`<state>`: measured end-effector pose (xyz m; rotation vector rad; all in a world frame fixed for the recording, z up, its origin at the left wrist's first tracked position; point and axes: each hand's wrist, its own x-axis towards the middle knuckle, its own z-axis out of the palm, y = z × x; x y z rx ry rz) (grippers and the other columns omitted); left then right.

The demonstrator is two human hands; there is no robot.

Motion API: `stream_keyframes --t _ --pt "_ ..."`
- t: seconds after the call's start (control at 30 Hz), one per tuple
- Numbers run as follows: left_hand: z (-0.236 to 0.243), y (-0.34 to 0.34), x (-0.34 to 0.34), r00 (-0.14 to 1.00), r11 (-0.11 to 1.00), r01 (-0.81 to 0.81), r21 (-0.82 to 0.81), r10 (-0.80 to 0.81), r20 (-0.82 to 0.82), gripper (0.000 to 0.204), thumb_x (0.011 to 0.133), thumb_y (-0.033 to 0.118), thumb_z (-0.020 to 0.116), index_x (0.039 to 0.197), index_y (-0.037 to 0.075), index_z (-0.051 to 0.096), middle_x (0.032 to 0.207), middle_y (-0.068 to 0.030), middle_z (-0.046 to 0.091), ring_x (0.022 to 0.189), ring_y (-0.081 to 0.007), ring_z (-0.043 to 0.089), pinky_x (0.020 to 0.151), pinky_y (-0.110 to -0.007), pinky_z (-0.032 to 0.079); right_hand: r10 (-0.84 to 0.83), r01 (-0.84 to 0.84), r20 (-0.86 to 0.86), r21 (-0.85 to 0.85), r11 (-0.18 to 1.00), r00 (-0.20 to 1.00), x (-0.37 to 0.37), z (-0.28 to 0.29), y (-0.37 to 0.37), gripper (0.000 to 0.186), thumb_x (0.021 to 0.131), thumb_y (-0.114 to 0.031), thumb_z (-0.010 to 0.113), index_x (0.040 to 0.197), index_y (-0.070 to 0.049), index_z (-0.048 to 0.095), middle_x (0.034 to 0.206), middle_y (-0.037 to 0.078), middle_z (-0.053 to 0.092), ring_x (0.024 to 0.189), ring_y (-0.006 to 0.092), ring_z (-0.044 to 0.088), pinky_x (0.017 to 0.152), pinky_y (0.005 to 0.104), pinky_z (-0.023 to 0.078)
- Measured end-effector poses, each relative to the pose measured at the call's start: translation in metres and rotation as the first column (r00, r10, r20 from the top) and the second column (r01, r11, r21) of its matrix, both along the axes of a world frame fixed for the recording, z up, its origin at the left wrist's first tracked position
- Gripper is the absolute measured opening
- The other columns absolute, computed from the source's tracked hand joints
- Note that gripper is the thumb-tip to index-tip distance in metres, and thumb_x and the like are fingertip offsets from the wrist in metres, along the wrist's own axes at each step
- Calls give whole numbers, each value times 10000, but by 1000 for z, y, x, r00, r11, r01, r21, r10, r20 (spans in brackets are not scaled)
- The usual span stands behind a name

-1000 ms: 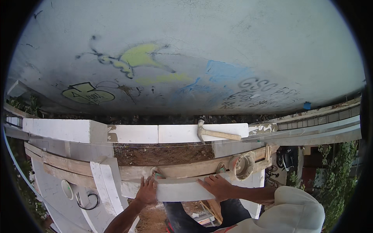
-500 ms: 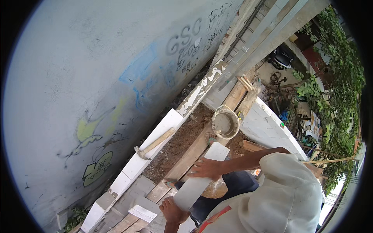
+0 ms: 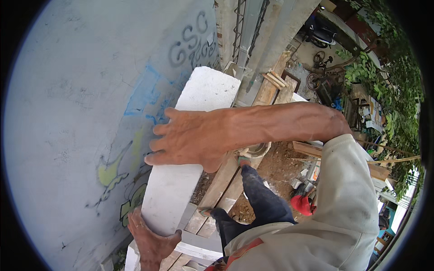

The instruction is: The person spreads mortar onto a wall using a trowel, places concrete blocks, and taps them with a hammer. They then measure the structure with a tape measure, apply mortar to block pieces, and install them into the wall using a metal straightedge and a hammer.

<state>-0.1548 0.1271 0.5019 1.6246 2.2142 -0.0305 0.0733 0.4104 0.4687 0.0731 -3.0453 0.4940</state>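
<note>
Leftmost, a pale painted wall [image 3: 81, 104] curves up the view, marked with blue, yellow-green and black graffiti [image 3: 143, 97]. Just right of its lower part is the person's left hand [image 3: 153, 244], grasping the lower end of a white aerated-concrete block [image 3: 169, 194], fingers along the left edge and thumb across the near end. The long block slants up to the right in front of the wall, close to the camera; whether anything supports it from below is hidden. Over its middle lies the right hand [image 3: 190, 137], palm down, grasping the block with four spread fingers that reach the left edge.

Next come wooden planks [image 3: 217, 187], with two sandalled feet [image 3: 244, 161] on them, and steel reinforcing bars [image 3: 238, 31] toward the top. Under the right forearm [image 3: 280, 122] shows part of a mortar-stained bucket [image 3: 266, 149], the rest covered. Dark, dusty trousers [image 3: 262, 194] stand out against brown soil [image 3: 275, 169]. Further right are short wood strips [image 3: 274, 80], a person in red [image 3: 303, 204] down below, a bicycle [image 3: 314, 81], a motorcycle [image 3: 320, 36] and the wearer's pale sleeve [image 3: 348, 180]. Leafy branches [image 3: 400, 95] fill the right rim.
</note>
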Motion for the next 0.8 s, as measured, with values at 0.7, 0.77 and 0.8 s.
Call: stream_keyframes --t 0.7,0.77,0.8 --pt "-231 308 9 989 984 137 113 -143 47 1049 532 308 981 1388 -73 509 1320 -217 572 1281 -420 563 1083 -547 476 -398 328 220 294 898 891 32 -170 233 1112 550 62 826 1588 -148 490 1491 28 593 1375 297 553 1158 462 402" --pt "-244 301 12 989 985 116 127 -127 79 1038 530 306 984 1372 -79 515 1306 -225 577 1266 -425 570 1075 -539 487 -383 290 256 335 897 887 26 -176 235 1111 542 69 829 1581 -142 497 1506 30 583 1386 302 547 1167 454 404" --pt "-246 299 11 988 982 103 156 -119 102 1027 529 305 988 1356 -85 521 1293 -233 582 1252 -431 578 1067 -531 498 -374 282 257 332 900 891 23 -178 234 1111 542 69 829 1581 -142 497 1506 30 583 1386 302 547 1167 454 404"
